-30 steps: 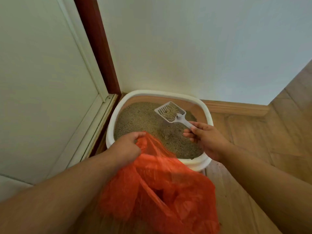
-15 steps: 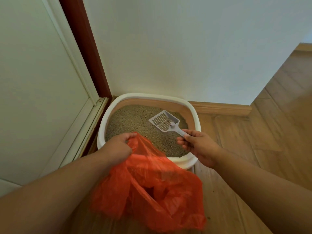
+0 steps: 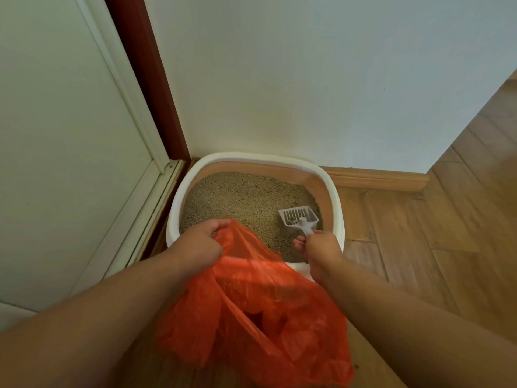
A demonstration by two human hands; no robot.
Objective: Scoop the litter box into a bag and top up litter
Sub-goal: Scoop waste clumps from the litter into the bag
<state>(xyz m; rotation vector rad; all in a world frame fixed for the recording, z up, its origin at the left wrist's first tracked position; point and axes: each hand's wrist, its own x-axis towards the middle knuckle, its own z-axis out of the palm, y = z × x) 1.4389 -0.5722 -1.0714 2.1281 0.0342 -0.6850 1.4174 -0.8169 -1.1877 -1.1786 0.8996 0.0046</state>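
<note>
Head camera, looking down: I see my right hand (image 3: 321, 247) curled around the handle of a white slotted litter scoop (image 3: 298, 217), its head low at the litter (image 3: 240, 200) near the right wall of the white-rimmed litter box (image 3: 179, 197). My left hand (image 3: 201, 242) pinches the rim of an orange plastic bag (image 3: 251, 312), which droops over the box's near edge. I judge scooping is in hand; next, a loaded scoop must reach the bag's mouth, which sags half closed. A wall corner, white door (image 3: 56, 135) and wooden floor (image 3: 447, 233) surround the box.
</note>
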